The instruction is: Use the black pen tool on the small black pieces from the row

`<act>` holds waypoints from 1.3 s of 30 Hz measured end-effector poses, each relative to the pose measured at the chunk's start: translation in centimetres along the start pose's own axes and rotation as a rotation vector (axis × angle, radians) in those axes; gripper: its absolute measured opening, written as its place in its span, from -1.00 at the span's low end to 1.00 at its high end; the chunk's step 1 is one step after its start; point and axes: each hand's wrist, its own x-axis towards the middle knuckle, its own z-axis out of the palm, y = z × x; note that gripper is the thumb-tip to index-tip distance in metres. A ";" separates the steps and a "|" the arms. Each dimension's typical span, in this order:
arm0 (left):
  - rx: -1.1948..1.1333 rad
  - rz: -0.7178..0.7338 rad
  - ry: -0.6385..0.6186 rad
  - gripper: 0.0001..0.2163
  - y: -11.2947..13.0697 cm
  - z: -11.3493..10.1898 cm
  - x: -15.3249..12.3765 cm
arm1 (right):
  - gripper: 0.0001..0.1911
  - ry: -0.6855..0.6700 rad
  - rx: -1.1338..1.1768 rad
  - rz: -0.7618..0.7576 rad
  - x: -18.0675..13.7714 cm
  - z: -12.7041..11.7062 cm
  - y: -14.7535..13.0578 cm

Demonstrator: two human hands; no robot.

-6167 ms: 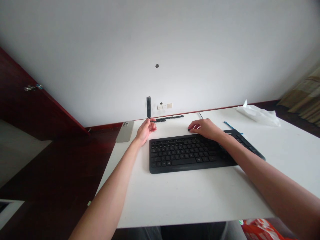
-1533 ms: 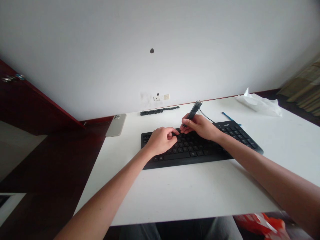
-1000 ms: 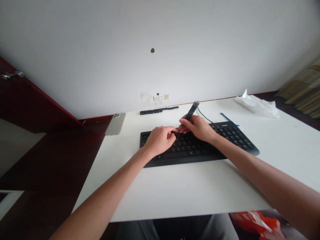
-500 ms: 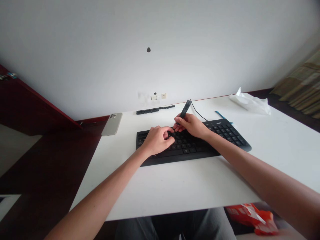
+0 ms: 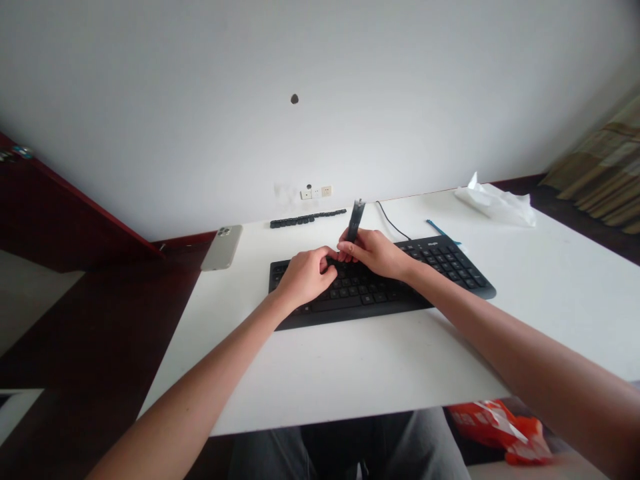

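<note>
A black keyboard [image 5: 443, 261] lies at a slant on the white table, and both of my hands are over its upper middle keys. My right hand [image 5: 377, 253] is closed round a slim black tool [image 5: 355, 221]; its flat, wider end sticks up, while its lower end is hidden by the fingers. Close beside it, my left hand [image 5: 305, 277] rests on the keyboard's left half with thumb and forefinger curled towards each other. What lies between those fingertips is hidden. Behind the keyboard, loose black keycaps [image 5: 295, 221] stand in a long row.
A phone [image 5: 222, 248] lies face down at the table's left edge. On the right are a thin blue stick [image 5: 440, 229] and a crumpled white plastic bag [image 5: 497, 202]. The keyboard cable [image 5: 393, 222] runs towards the wall. Below the table edge is an orange-red bag [image 5: 500, 430].
Both hands have shifted slightly left over the keyboard, and the black tool now stands more upright. The whole view has also moved a little.
</note>
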 end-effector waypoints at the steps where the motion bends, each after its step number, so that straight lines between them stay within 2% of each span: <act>1: 0.020 0.011 -0.005 -0.81 0.1 0.1 0.0 | -0.64 -0.007 -0.036 -0.019 -0.1 0.0 -0.2; 13: 0.074 0.008 -0.004 -0.83 0.1 0.2 0.0 | -0.62 -0.180 -0.322 -0.130 -0.8 -1.6 -2.3; 15: 0.084 0.021 -0.004 -0.83 0.1 0.3 0.0 | -0.63 -0.184 -0.309 -0.130 -0.9 -1.6 -2.3; 19: 0.110 0.064 -0.013 -0.86 0.1 0.3 0.0 | -0.62 -0.102 -0.200 -0.083 -0.8 -0.7 -2.1; 24: 0.162 0.107 0.013 -0.90 0.0 0.6 -0.1 | -0.70 0.033 -0.132 -0.080 -0.6 0.8 -2.2; 31: 0.265 0.193 0.082 -0.83 -0.7 1.2 -0.3 | -0.73 0.100 0.005 -0.073 -0.5 1.8 -2.0; 35: 0.295 0.203 0.080 -0.77 -0.9 1.4 -0.3 | -0.71 0.096 0.028 -0.078 -0.7 1.7 -2.2; 39: 0.286 0.226 0.065 -0.75 -1.1 1.4 -0.3 | -0.73 0.092 0.042 -0.146 -0.9 1.9 -2.4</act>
